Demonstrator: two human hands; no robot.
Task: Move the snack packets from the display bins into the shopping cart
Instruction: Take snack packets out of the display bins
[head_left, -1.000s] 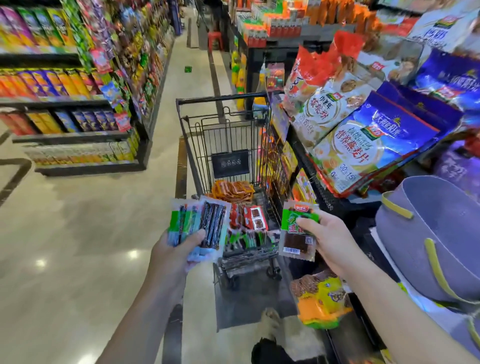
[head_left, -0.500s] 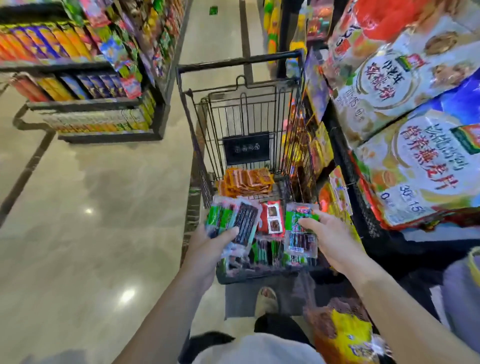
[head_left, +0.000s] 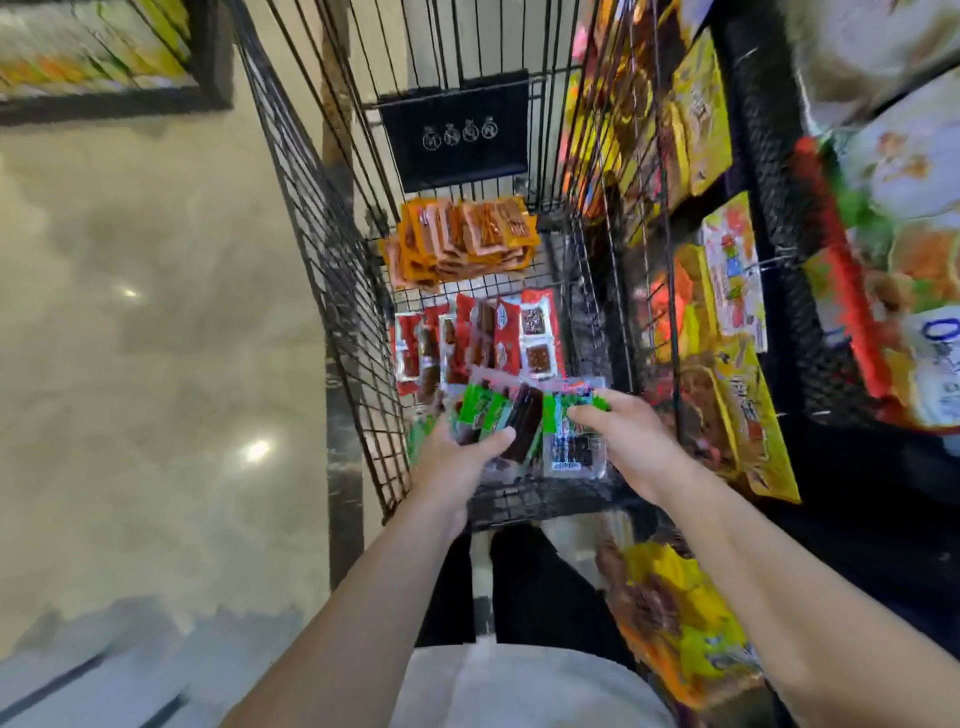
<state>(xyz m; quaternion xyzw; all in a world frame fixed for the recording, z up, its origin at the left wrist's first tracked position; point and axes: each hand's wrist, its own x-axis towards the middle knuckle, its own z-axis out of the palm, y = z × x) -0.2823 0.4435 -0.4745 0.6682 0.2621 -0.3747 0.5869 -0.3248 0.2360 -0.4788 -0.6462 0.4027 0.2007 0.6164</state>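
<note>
Mid-frame, green packets (head_left: 496, 415) fan out over the black wire cart (head_left: 332, 270); red packets (head_left: 478, 343) and orange packets (head_left: 462, 239) (overlapping, slightly blurred) lie inside.

The left hand (head_left: 457, 460) with its fan of green packets (head_left: 493, 415) and the right hand (head_left: 623, 441) with its single packet (head_left: 571, 441) are coming together, low inside the shopping cart (head_left: 332, 270) (earlier they were held apart, in front of it).
</note>
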